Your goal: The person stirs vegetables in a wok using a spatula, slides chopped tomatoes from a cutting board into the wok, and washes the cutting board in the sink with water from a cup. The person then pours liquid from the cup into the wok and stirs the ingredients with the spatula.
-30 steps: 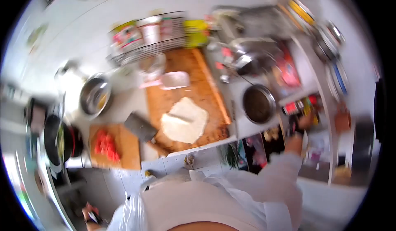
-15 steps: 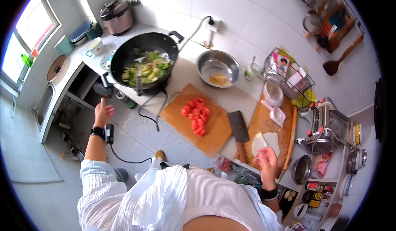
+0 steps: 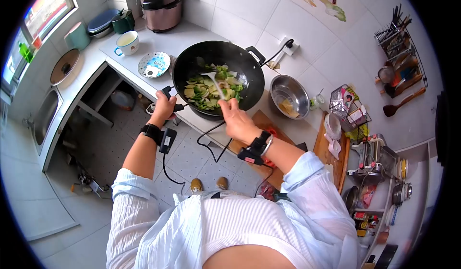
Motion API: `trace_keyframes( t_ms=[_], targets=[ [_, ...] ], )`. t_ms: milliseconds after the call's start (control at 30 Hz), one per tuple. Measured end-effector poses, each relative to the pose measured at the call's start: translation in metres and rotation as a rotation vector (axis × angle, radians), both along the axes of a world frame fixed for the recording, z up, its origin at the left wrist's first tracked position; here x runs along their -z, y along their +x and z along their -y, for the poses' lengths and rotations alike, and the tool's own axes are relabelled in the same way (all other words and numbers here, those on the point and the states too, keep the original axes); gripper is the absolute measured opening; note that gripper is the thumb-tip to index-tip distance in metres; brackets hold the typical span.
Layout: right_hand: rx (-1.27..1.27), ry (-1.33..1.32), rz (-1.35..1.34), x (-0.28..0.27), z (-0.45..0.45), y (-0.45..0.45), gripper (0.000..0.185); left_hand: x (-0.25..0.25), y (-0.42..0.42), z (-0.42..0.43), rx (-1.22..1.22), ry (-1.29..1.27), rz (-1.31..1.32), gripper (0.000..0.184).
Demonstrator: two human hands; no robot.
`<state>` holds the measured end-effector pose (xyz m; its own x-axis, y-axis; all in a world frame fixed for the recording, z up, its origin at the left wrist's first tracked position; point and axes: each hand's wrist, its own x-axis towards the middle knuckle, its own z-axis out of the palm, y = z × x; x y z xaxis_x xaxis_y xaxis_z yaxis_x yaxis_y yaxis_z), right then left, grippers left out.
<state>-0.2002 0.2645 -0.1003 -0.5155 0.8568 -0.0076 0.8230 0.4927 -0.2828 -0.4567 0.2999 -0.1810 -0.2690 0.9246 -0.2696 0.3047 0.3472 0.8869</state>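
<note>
A black wok point(image 3: 249, 72) stands on the counter, holding chopped green and pale vegetables point(image 3: 204, 94). My left hand point(image 3: 164, 108) is closed round the wok's near-left side handle point(image 3: 167, 92). The fingers of my right hand point(image 3: 237, 120) wrap the handle of a spatula point(image 3: 217, 84), whose head rests among the vegetables. Right of the wok is a steel bowl point(image 3: 289, 96) with yellowish pieces in it. Under my right forearm lies a wooden board point(image 3: 261, 120) with red tomato pieces, partly hidden.
Behind to the left are a rice cooker point(image 3: 162, 10), a cup point(image 3: 127, 43) and a patterned plate point(image 3: 154, 65). On the right stand a larger board point(image 3: 326, 144), a wire basket point(image 3: 346, 106) and a metal machine point(image 3: 374, 158). A black cable point(image 3: 211, 146) hangs at the counter's front edge.
The view has swung left toward the wok. My left hand, open before, has taken the wok's handle. My right hand has moved from near the dough to the spatula and grips it.
</note>
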Motion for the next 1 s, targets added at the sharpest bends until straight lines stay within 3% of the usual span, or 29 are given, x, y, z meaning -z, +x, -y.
trace_keyframes(
  t_ms=[67, 167, 400, 667, 733, 933, 1000],
  targets=[
    [0.049, 0.121, 0.226, -0.004, -0.01, 0.007, 0.049, 0.001, -0.001, -0.001, 0.006, 0.002, 0.021, 0.046],
    [-0.003, 0.334, 0.291, -0.008, -0.048, 0.043, 0.045, -0.008, -0.001, 0.002, 0.04, -0.066, 0.032, 0.046],
    [-0.146, 0.103, 0.241, -0.044, -0.059, 0.094, 0.038, -0.01, -0.003, 0.002, 0.062, -0.08, -0.049, 0.046],
    [-0.031, 0.006, 0.377, -0.175, -0.002, 0.12, 0.036, -0.027, -0.036, -0.004, 0.302, -0.173, -0.081, 0.05],
    [-0.036, -0.009, 0.398, -0.169, 0.003, 0.11, 0.035, -0.025, -0.054, -0.016, 0.475, -0.212, 0.068, 0.046],
    [0.031, 0.014, 0.47, -0.111, 0.002, 0.051, 0.039, -0.036, -0.075, -0.045, 0.793, -0.369, 0.014, 0.048],
    [0.155, 0.072, 0.38, -0.088, -0.005, 0.039, 0.038, -0.034, -0.078, -0.05, 0.861, -0.372, 0.011, 0.047]
  ],
)
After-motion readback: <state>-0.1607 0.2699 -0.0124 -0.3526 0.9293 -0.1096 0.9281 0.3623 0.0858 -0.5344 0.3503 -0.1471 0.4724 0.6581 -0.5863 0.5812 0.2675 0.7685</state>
